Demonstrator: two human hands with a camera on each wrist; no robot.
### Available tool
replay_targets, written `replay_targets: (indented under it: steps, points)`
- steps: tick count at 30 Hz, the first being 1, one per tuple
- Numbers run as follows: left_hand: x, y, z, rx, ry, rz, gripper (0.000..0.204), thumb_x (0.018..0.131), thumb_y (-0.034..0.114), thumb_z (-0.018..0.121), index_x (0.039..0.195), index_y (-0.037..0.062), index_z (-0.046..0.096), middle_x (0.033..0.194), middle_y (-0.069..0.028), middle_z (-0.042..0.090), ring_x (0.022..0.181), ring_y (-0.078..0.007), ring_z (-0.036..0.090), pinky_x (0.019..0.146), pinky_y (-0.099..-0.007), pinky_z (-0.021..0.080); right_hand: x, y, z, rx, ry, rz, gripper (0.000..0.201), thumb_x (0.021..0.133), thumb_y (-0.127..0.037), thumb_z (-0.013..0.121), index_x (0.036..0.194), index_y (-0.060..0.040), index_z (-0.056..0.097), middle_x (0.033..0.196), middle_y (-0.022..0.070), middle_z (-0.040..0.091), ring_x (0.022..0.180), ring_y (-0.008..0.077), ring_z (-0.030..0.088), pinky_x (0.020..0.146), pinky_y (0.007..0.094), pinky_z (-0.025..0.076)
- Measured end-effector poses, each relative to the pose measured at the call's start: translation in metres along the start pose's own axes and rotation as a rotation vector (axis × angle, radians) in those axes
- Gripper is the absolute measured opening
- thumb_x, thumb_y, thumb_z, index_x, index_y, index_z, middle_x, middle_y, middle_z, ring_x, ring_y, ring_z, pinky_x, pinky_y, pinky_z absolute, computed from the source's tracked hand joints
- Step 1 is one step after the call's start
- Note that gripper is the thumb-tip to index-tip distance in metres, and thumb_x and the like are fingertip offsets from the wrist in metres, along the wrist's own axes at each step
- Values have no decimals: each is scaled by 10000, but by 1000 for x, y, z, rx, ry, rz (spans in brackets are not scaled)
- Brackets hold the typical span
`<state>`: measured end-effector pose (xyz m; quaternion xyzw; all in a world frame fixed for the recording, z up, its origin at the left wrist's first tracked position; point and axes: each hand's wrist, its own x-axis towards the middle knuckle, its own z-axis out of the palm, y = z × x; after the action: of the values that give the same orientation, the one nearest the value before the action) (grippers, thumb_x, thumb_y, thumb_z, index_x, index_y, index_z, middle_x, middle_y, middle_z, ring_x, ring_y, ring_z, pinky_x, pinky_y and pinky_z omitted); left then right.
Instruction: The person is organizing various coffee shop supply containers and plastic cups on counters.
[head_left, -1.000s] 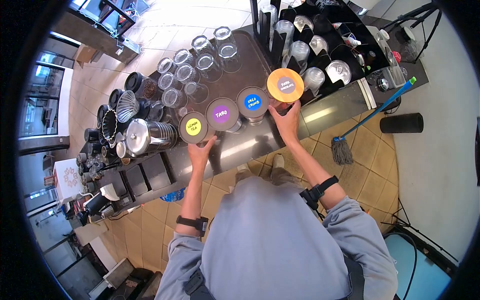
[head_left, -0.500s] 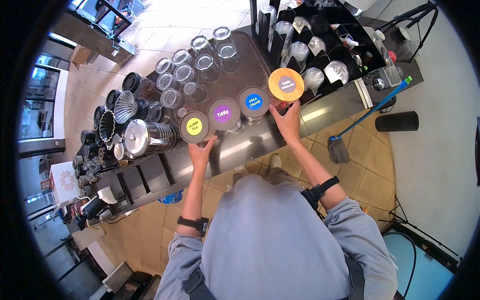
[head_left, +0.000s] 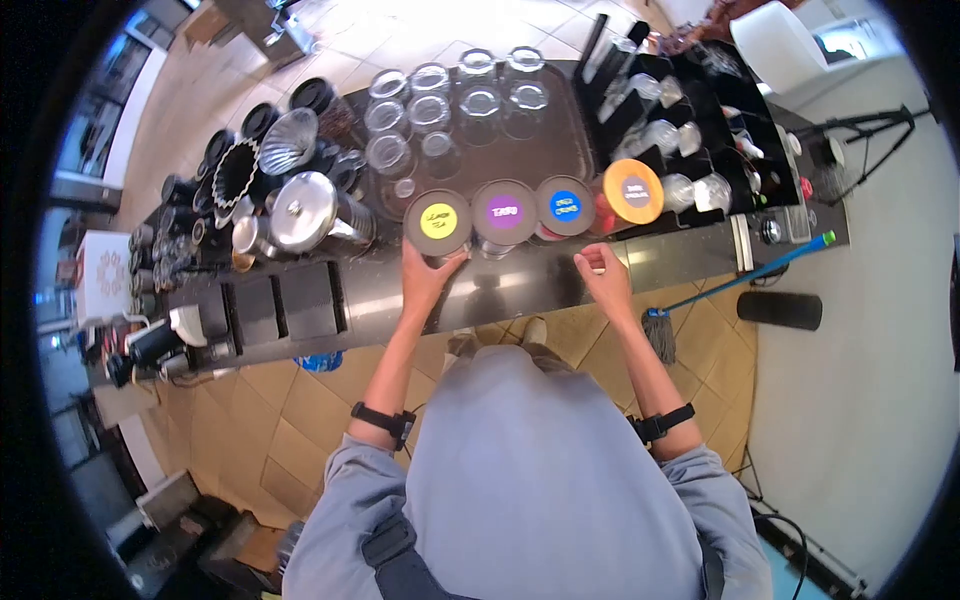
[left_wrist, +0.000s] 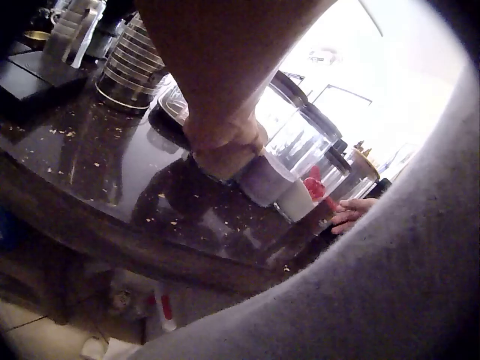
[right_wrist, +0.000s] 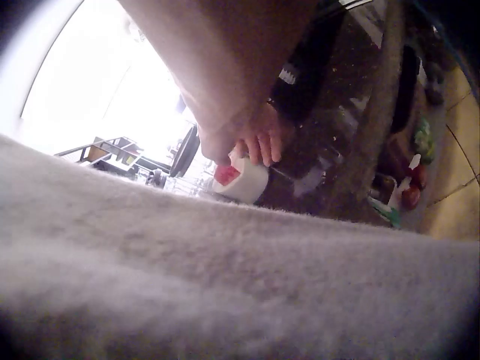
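Note:
Four jars stand in a row along the counter's near side in the head view. Three have dark lids: the lemon tea jar (head_left: 438, 222) with a yellow label, the taro jar (head_left: 503, 212) with a purple one, and the Oreo crumb jar (head_left: 566, 206) with a blue one. An orange-lidded dark chocolate jar (head_left: 633, 191) ends the row on the right. My left hand (head_left: 428, 280) grips the lemon tea jar's near side, thumb and fingers apart around it. My right hand (head_left: 606, 280) hovers near the counter edge, fingers loosely curled and holding nothing.
Behind the jars, several upturned glasses (head_left: 430, 110) stand on a brown tray (head_left: 560, 120). A metal French press (head_left: 305, 212) and a glass dripper (head_left: 289, 140) are to the left. A black organizer (head_left: 690, 110) with cups is at the right; a mop (head_left: 658, 335) leans below it.
My right hand has let go of the dark chocolate jar and drawn back toward the counter edge. My left hand stays at the lemon tea jar. The head view has turned.

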<state>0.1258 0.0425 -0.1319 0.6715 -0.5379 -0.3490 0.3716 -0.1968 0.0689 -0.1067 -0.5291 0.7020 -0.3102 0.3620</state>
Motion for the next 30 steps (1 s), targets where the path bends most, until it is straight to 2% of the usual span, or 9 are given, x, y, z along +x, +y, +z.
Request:
replay_targets:
  steps: [6,8,16,18,22,25,26,28,30]
  points:
    - [0,0,0,-109,23,48,833,688,228,916,1355,-7,477,1285,-176,559,1210,-315,562,1040,-412,444,11,-11,24,63,-119,-116,388,952,-327,710,1118,17,645,1059,153,736,1000,251,702,896,362,524]
    - [-1,-1,1,-120,25,99,822,689,219,914,1349,-5,478,1278,-174,561,1208,-317,561,1032,-416,444,18,-15,27,46,-158,-7,425,954,-363,708,1084,38,658,1059,162,739,1008,254,703,900,368,524]
    - [-8,9,5,-157,-2,10,831,721,247,911,1371,1,455,1299,-177,589,1210,-298,580,1031,-406,449,25,-13,30,-95,-59,-82,482,950,-454,684,951,28,685,865,201,731,822,354,704,758,423,529]
    - [-16,17,2,18,34,11,819,753,248,896,1388,4,440,1337,-173,569,1246,-294,559,1039,-416,449,26,-12,31,-48,-25,-173,473,964,-433,671,891,34,683,840,187,727,754,340,680,721,421,520]
    - [-38,5,8,-13,95,88,809,792,245,868,1429,22,422,1331,-167,557,1236,-301,553,1008,-423,475,19,-37,5,-369,-245,-162,364,956,-339,683,889,19,673,804,178,705,757,369,669,704,444,514]
    - [-73,0,7,73,196,-77,785,843,220,820,1479,51,391,1328,-159,539,1209,-301,555,966,-417,501,-1,-108,-35,-354,-331,-343,209,904,-240,714,866,-43,656,977,188,700,963,380,655,812,498,482]
    - [-84,-10,6,68,212,-88,748,868,232,799,1482,63,407,1288,-153,566,1194,-278,570,951,-410,517,2,-125,-46,-398,-255,-513,224,869,-229,744,973,-49,660,1087,190,674,1066,379,623,918,502,451]
    - [-107,-30,3,64,240,-111,711,893,244,779,1485,74,424,1249,-147,592,1179,-255,585,936,-404,533,21,-132,-48,-437,-188,-690,316,835,-219,774,1081,-55,664,1198,191,648,1169,377,591,1024,507,420]
    - [-135,-48,-2,53,170,-156,583,907,210,754,1422,79,514,1216,-110,588,1131,-219,596,884,-365,550,45,-130,-44,-689,-37,-924,697,782,-285,829,1353,-13,538,1377,217,554,1304,392,507,1183,533,279]
